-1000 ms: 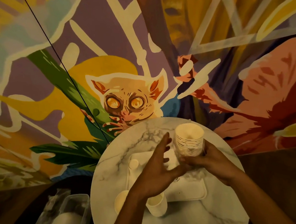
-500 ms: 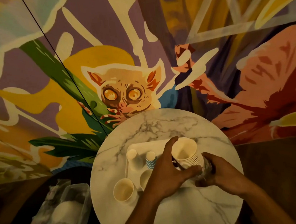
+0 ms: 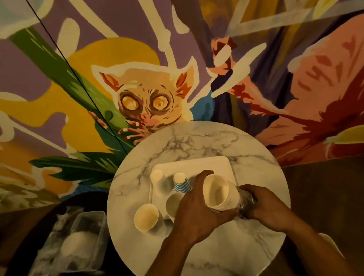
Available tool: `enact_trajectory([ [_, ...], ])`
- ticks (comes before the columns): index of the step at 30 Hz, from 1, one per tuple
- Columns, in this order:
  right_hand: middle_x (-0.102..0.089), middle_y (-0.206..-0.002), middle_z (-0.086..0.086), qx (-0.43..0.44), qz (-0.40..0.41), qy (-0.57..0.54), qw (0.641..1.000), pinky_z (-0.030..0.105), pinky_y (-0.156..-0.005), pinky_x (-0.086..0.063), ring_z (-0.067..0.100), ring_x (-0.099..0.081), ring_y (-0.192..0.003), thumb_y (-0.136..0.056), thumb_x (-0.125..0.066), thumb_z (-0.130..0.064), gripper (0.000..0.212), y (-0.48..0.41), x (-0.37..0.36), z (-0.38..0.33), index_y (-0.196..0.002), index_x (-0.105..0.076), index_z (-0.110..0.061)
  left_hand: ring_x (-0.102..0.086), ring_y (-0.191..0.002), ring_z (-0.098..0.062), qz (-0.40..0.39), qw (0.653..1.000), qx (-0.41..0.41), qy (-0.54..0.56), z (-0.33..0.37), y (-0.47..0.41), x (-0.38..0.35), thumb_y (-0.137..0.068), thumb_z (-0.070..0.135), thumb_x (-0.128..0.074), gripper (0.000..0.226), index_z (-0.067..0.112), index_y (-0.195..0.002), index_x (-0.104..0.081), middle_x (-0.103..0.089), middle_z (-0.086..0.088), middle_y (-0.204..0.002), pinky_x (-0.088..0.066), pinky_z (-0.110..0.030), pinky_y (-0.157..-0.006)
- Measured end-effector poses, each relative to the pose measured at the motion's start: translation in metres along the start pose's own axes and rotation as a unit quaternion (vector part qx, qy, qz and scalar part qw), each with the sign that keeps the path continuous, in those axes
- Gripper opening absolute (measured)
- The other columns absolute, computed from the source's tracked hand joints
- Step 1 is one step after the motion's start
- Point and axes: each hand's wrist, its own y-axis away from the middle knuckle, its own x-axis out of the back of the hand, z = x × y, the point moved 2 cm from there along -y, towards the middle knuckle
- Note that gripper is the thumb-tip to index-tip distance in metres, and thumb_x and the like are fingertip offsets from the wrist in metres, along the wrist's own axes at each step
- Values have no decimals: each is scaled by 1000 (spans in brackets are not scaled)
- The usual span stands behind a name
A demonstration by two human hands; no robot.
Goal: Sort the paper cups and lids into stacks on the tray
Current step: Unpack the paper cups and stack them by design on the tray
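A stack of cream paper cups (image 3: 219,192) is tilted over the white tray (image 3: 199,163), its mouth facing up. My left hand (image 3: 199,207) grips the stack round its side. At the stack's base my right hand (image 3: 264,204) holds a crinkled clear plastic wrap (image 3: 245,200). On the tray stand an upside-down cream cup (image 3: 156,175), a blue striped upside-down stack (image 3: 180,181) and an upright cup (image 3: 173,204) partly behind my left hand. Another upright cream cup (image 3: 146,218) stands on the table left of the tray.
The round marble table (image 3: 198,141) stands against a painted mural wall. A clear plastic container (image 3: 76,240) with white contents sits lower left, beside the table. A thin black cord (image 3: 75,76) hangs across the wall.
The cup stack has come down from upright above the table to low over the tray. My left hand has closed round it, and the view has tilted downward.
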Motion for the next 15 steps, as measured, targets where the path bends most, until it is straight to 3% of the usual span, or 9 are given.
enact_trajectory([
  [3,-71,-113,-6,-14,-11,15,1000,38,-96,-55,18,-69,-105,-70,-90,-18,60,-2,-2,-8,-122,-61,-30,-58,-111,7,4,1000,-4,11,2,2,5,-66,56,-87,94,48,-143,-34,-60,28,-123,-49,-16,-94],
  [6,-69,-117,-3,-30,-29,34,999,38,-95,-56,20,-68,-105,-66,-92,-39,75,-3,-7,-18,-128,-53,-24,-61,-112,2,32,999,3,0,6,-2,-4,-61,85,-71,91,42,-136,-41,-60,26,-119,-51,-19,-94],
  [7,-69,-116,-3,-27,-31,28,999,37,-93,-57,19,-68,-104,-64,-93,-45,79,-3,-8,-18,-129,-51,-25,-61,-111,2,48,999,4,-3,4,-3,-7,-59,85,-72,90,42,-133,-42,-59,26,-119,-52,-21,-93],
  [9,-70,-117,-5,-20,-38,34,998,35,-90,-59,17,-69,-101,-61,-90,-57,84,-1,-13,-18,-129,-51,-27,-60,-110,3,61,998,3,4,3,-2,-10,-59,71,-83,84,45,-128,-43,-58,27,-119,-53,-24,-93],
  [12,-71,-115,-8,-24,-50,37,998,37,-91,-58,15,-69,-102,-52,-76,-76,92,-1,-21,-7,-129,-55,-30,-59,-111,3,79,997,-14,-7,0,1,-12,-59,64,-86,79,46,-125,-46,-59,27,-119,-53,-28,-94],
  [15,-71,-118,-5,-51,-67,36,996,33,-96,-55,16,-68,-107,-68,-76,-67,72,-4,-32,5,-127,-61,-28,-58,-111,6,96,995,-10,-4,-2,4,-11,-61,56,-88,75,55,-120,-43,-58,29,-118,-51,-20,-93],
])
